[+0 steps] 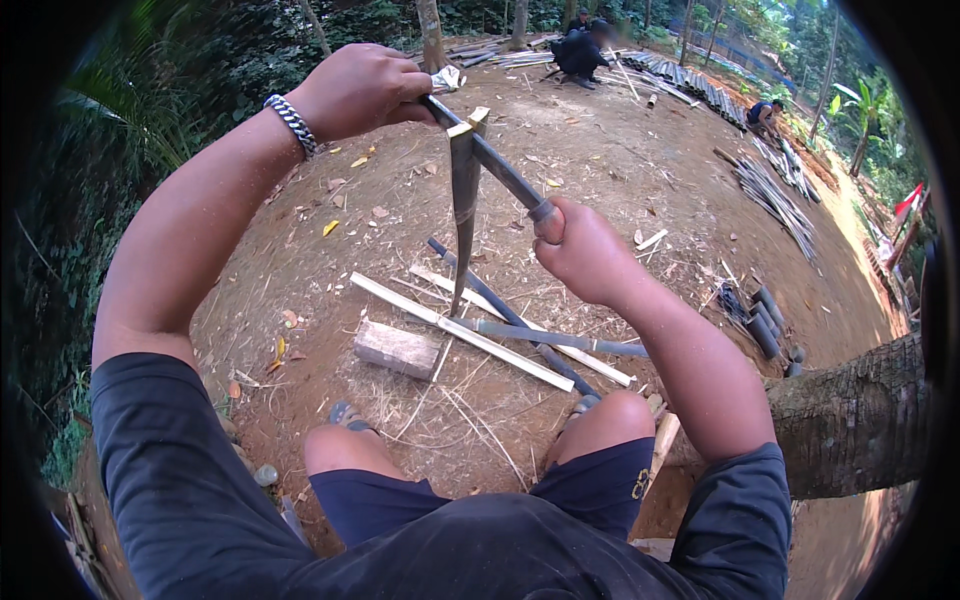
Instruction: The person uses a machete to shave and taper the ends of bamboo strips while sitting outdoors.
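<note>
A machete [508, 178] runs slantwise in front of me, wedged in the split top of an upright bamboo piece [464, 200]. My right hand [592, 250] is closed round its handle, beside the ring at the blade's base. At the far end of the blade, my left hand [362, 92], with a chain bracelet at the wrist, is closed on the blade's end. The two halves of the bamboo stand slightly apart at the top, one on each side of the blade. The bamboo's lower end reaches down to the strips on the ground between my feet.
Pale split bamboo strips [500, 355] and a dark pole [500, 308] cross on the ground, beside a wooden block [397, 348]. A thick trunk [850, 415] lies at right. Farther off, a person [580, 55] crouches near bamboo piles [690, 82]; another person [765, 115] bends at right.
</note>
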`<state>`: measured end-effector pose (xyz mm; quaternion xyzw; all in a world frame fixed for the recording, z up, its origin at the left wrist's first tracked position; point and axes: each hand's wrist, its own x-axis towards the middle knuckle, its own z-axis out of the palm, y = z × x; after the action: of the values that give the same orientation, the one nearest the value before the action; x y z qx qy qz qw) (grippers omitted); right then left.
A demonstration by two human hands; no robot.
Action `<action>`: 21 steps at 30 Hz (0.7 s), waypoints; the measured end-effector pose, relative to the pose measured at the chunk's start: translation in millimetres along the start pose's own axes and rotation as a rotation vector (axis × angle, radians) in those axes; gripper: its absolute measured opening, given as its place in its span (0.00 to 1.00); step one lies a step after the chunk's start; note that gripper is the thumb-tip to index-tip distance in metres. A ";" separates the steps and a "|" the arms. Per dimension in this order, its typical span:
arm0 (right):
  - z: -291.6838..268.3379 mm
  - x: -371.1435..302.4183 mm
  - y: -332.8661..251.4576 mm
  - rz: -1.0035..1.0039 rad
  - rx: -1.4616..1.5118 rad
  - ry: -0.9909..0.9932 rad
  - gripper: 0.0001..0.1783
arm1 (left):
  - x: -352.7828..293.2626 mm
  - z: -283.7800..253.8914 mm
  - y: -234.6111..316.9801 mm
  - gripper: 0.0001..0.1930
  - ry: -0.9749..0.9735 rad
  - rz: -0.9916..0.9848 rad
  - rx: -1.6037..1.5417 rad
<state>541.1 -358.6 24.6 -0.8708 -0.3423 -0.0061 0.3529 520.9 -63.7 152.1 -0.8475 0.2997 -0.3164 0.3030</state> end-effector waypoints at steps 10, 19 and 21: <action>-0.6 37.0 -1.2 -0.004 -0.127 0.068 0.13 | -11.2 18.8 -13.5 0.15 0.120 -0.069 0.082; 2.7 68.0 5.3 -0.076 -0.228 0.134 0.13 | -15.4 34.1 -25.4 0.14 0.180 -0.101 0.156; -0.1 74.5 4.1 -0.052 -0.262 0.128 0.13 | -13.6 39.0 -28.6 0.14 0.183 -0.109 0.164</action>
<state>600.6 -316.7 40.9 -0.8980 -0.3379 -0.1157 0.2571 549.5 -23.3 143.3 -0.8024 0.2529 -0.4319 0.3251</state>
